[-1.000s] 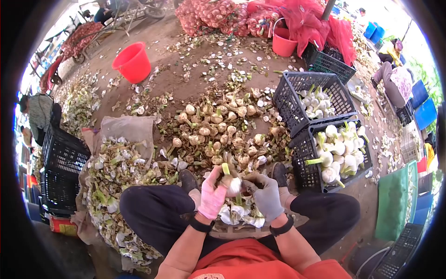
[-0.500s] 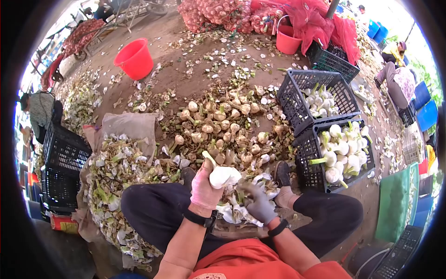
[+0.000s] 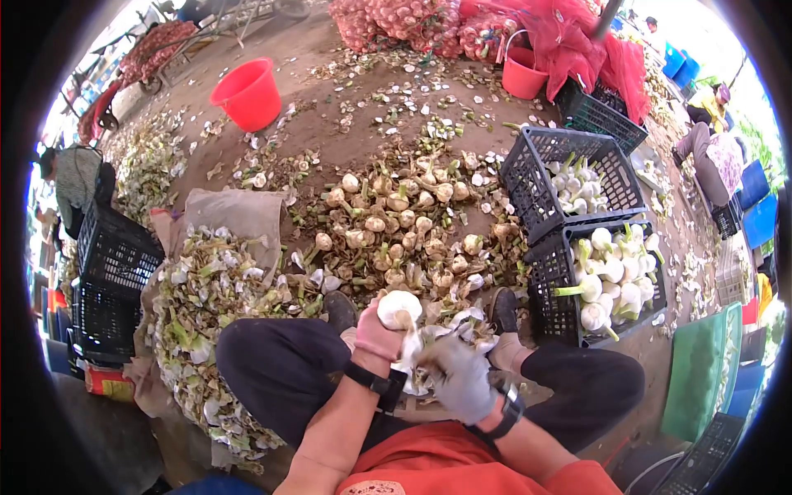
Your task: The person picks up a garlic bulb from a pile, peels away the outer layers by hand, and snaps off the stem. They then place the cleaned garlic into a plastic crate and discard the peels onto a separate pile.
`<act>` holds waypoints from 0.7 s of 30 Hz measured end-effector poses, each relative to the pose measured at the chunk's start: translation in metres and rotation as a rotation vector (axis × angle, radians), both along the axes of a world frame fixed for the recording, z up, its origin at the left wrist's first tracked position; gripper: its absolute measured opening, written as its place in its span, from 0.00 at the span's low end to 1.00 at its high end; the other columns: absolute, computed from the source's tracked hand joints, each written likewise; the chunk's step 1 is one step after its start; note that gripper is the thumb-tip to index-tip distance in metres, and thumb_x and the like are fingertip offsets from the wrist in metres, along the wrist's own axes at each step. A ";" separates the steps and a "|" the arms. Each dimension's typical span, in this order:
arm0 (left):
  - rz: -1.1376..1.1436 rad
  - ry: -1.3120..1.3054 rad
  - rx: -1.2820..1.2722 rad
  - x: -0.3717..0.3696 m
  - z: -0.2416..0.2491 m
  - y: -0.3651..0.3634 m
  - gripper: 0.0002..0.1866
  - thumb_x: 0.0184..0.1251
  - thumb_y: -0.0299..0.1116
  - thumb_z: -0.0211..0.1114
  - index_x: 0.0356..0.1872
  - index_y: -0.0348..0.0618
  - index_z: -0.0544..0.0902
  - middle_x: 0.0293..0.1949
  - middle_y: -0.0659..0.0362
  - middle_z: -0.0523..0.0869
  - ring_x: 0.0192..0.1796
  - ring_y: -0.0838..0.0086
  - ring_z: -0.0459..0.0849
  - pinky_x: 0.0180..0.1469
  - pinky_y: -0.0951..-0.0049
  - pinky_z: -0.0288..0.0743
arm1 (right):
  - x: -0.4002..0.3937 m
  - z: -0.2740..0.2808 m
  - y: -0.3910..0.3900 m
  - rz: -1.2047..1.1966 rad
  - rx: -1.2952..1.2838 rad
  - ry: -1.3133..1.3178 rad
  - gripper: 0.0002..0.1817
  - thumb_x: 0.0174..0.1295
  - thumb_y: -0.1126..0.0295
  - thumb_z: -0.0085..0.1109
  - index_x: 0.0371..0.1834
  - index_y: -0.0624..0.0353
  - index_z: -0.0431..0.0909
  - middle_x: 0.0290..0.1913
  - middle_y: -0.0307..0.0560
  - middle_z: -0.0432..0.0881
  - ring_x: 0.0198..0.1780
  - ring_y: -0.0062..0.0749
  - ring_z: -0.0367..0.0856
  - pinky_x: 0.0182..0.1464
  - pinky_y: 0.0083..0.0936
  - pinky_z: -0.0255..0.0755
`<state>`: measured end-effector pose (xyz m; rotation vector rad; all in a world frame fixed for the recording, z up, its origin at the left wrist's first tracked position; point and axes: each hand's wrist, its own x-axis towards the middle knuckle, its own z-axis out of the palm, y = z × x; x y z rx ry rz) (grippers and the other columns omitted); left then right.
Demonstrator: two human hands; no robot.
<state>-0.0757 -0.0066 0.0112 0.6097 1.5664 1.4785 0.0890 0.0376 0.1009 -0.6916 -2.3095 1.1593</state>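
My left hand (image 3: 378,337), in a pinkish covering, is closed around a white garlic bulb (image 3: 398,308), whose rounded root end now faces up. A pale strip of garlic skin (image 3: 409,350) hangs from the bulb between my hands. My right hand (image 3: 462,381), in a grey glove, has its fingers curled at that strip; the fingertips are somewhat blurred. Beneath both hands lie loose white peelings (image 3: 474,328). Just beyond my feet spreads a heap of unpeeled garlic bulbs (image 3: 396,223) with brownish skins.
Right of my foot, a black crate (image 3: 551,295) holds clean white garlic; another crate (image 3: 528,186) stands behind it. Peelings (image 3: 202,330) are piled at my left beside stacked black crates (image 3: 107,322). A red bucket (image 3: 247,95) and net sacks (image 3: 404,25) stand farther off. Other people sit at both sides.
The garlic bulb has turned in my left hand, from stem pointing up-left to root end up. My right hand has come closer to it, and a strip of skin now hangs down.
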 end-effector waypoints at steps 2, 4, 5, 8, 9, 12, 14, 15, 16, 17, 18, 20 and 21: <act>0.096 -0.923 0.439 -0.007 -0.027 0.009 0.23 0.68 0.45 0.58 0.55 0.38 0.78 0.51 0.58 0.85 0.58 0.64 0.79 0.65 0.62 0.70 | 0.012 -0.010 -0.020 0.245 -0.158 -0.138 0.11 0.53 0.79 0.60 0.39 0.55 0.81 0.35 0.47 0.83 0.37 0.47 0.83 0.40 0.33 0.76; 0.115 -0.933 0.422 -0.005 -0.021 0.009 0.24 0.65 0.46 0.61 0.55 0.38 0.78 0.51 0.58 0.85 0.58 0.63 0.79 0.64 0.63 0.71 | 0.023 -0.028 -0.019 0.304 -0.285 -0.238 0.13 0.55 0.77 0.59 0.45 0.55 0.80 0.38 0.47 0.83 0.39 0.46 0.83 0.42 0.33 0.76; 0.134 -0.942 0.411 -0.004 -0.016 0.011 0.26 0.63 0.47 0.63 0.54 0.37 0.78 0.50 0.57 0.85 0.58 0.63 0.80 0.63 0.64 0.72 | 0.028 -0.032 -0.012 0.267 -0.311 -0.343 0.14 0.56 0.77 0.59 0.47 0.55 0.79 0.40 0.48 0.83 0.40 0.45 0.83 0.43 0.33 0.76; -0.028 0.085 0.104 0.000 -0.004 0.012 0.24 0.64 0.46 0.62 0.53 0.36 0.78 0.50 0.58 0.85 0.57 0.64 0.80 0.61 0.63 0.74 | 0.023 -0.024 0.003 0.106 -0.416 -0.274 0.20 0.54 0.74 0.61 0.52 0.56 0.74 0.43 0.53 0.82 0.43 0.50 0.82 0.45 0.40 0.75; -0.032 0.083 0.108 0.003 0.003 0.012 0.24 0.64 0.46 0.62 0.53 0.36 0.78 0.50 0.58 0.85 0.57 0.64 0.80 0.61 0.63 0.74 | 0.017 -0.022 0.008 -0.006 -0.308 -0.216 0.19 0.55 0.74 0.61 0.51 0.57 0.74 0.43 0.53 0.82 0.42 0.50 0.82 0.44 0.40 0.75; -0.335 0.681 -0.277 0.013 0.057 0.011 0.22 0.63 0.41 0.64 0.54 0.37 0.78 0.49 0.56 0.85 0.54 0.66 0.83 0.55 0.68 0.78 | -0.006 -0.006 0.026 -0.133 -0.130 -0.185 0.17 0.56 0.72 0.60 0.50 0.56 0.75 0.42 0.53 0.82 0.41 0.50 0.82 0.42 0.39 0.75; -0.093 0.021 0.060 0.023 0.017 0.005 0.22 0.74 0.44 0.42 0.57 0.43 0.76 0.56 0.54 0.81 0.58 0.61 0.79 0.54 0.63 0.75 | -0.011 -0.003 0.028 -0.150 -0.065 -0.216 0.16 0.57 0.70 0.60 0.49 0.55 0.75 0.41 0.53 0.82 0.40 0.50 0.83 0.41 0.39 0.75; 0.012 -0.292 0.076 0.020 -0.006 0.007 0.23 0.75 0.45 0.41 0.57 0.41 0.75 0.55 0.53 0.81 0.58 0.61 0.79 0.58 0.61 0.74 | -0.012 -0.006 0.029 -0.036 -0.084 -0.229 0.15 0.58 0.68 0.61 0.48 0.54 0.76 0.42 0.52 0.83 0.40 0.49 0.83 0.41 0.38 0.76; 0.008 -0.291 0.078 0.019 -0.001 0.003 0.23 0.75 0.45 0.41 0.57 0.41 0.75 0.55 0.53 0.81 0.58 0.61 0.79 0.58 0.61 0.74 | -0.014 -0.007 0.030 0.078 -0.100 -0.242 0.14 0.58 0.65 0.62 0.47 0.54 0.77 0.42 0.52 0.83 0.40 0.49 0.83 0.41 0.37 0.76; -0.004 0.103 -0.050 0.020 0.010 0.001 0.24 0.75 0.46 0.41 0.57 0.40 0.76 0.54 0.52 0.82 0.58 0.60 0.79 0.60 0.60 0.73 | -0.016 0.001 0.016 0.298 -0.075 -0.077 0.12 0.59 0.66 0.61 0.45 0.54 0.78 0.43 0.51 0.83 0.40 0.46 0.83 0.42 0.35 0.76; -0.025 0.493 -0.163 0.022 0.014 0.002 0.24 0.75 0.46 0.41 0.56 0.40 0.76 0.54 0.52 0.82 0.58 0.59 0.79 0.62 0.58 0.72 | -0.014 0.012 -0.003 0.504 -0.041 0.081 0.11 0.59 0.67 0.60 0.44 0.54 0.79 0.43 0.51 0.84 0.40 0.44 0.84 0.43 0.33 0.77; 0.426 -1.103 0.234 0.008 -0.042 0.015 0.25 0.74 0.48 0.42 0.56 0.40 0.76 0.53 0.51 0.82 0.56 0.57 0.79 0.63 0.54 0.70 | -0.004 0.018 -0.011 0.625 -0.462 -0.061 0.13 0.59 0.74 0.56 0.47 0.55 0.80 0.46 0.50 0.83 0.41 0.42 0.84 0.45 0.30 0.77; 0.356 -1.108 0.272 0.003 -0.032 0.010 0.22 0.74 0.47 0.45 0.53 0.41 0.77 0.50 0.53 0.83 0.53 0.59 0.81 0.60 0.54 0.73 | 0.001 0.020 -0.002 0.505 -0.608 -0.099 0.17 0.58 0.78 0.53 0.52 0.55 0.78 0.45 0.51 0.83 0.44 0.42 0.83 0.48 0.28 0.76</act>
